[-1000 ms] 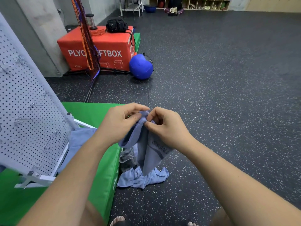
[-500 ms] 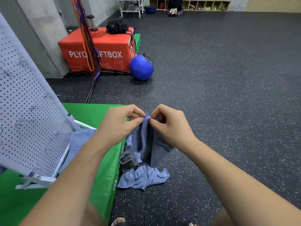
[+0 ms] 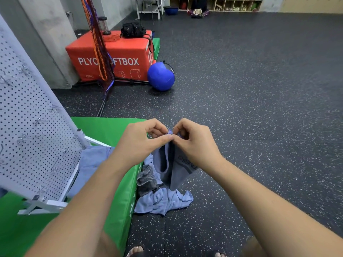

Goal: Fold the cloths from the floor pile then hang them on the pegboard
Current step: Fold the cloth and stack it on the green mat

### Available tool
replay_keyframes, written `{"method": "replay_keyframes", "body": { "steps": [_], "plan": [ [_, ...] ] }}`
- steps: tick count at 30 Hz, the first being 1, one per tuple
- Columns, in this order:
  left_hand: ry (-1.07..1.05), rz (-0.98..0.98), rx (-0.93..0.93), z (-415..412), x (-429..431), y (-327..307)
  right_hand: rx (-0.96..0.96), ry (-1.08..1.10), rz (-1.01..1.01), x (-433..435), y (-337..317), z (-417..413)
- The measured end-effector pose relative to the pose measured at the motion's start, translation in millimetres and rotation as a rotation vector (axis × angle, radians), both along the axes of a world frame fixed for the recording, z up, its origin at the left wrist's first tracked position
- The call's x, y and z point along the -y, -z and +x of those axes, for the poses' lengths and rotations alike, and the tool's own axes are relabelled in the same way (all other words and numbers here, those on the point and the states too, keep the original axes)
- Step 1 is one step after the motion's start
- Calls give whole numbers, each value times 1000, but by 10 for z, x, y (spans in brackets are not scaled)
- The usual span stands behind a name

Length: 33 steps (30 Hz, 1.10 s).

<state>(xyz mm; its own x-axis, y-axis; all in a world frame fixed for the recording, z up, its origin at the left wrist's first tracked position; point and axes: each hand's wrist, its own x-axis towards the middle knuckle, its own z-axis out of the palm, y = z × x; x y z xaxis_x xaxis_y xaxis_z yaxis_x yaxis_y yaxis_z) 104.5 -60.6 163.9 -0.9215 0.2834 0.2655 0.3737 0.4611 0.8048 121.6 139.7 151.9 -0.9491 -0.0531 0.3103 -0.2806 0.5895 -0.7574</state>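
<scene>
**Top corners meet: the first fold is closing**

The left hand (image 3: 141, 143) and right hand (image 3: 194, 145) are fingertip to fingertip. Each pinches the top edge of the blue-grey cloth (image 3: 176, 171) between thumb and forefinger. A second ago a loose bunch of fabric stood up between the hands. Now only a small nub shows there, the hands have drawn closer, and the cloth hangs as a narrower, doubled panel with its printed band on the right.

The cloth hangs in the air with its lower tip just above the floor pile (image 3: 163, 201). The pile lies on the floor (image 3: 241, 127) against the right edge of the green mat (image 3: 111, 127), and a dark striped cloth (image 3: 146, 180) sits at its left side.

I judge the first fold nearly made, with the corners being matched. Another fold probably comes before hanging.

The pegboard (image 3: 37, 127) stands tilted on the left part of the mat, well apart from the hands, with no cloth on the hooks in view. A pale blue cloth (image 3: 92, 160) lies at its foot.
</scene>
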Motion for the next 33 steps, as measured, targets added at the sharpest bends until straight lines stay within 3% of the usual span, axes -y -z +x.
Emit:
{"method": "replay_keyframes", "body": {
  "steps": [12,18,27,33],
  "plan": [
    [-127,-48,-60,-50,32,20,43,-54,-37,-28,-43,-3],
    [-86,-65,-47,-52,14,40,122,-100,-67,-13,-28,-2],
    [-39,-35,-36,-24,-8,0,284,-164,-305,-23,-33,-32],
    [-9,-13,-18,-48,0,40,202,-195,-168,-57,-35,-19]
  ]
}}
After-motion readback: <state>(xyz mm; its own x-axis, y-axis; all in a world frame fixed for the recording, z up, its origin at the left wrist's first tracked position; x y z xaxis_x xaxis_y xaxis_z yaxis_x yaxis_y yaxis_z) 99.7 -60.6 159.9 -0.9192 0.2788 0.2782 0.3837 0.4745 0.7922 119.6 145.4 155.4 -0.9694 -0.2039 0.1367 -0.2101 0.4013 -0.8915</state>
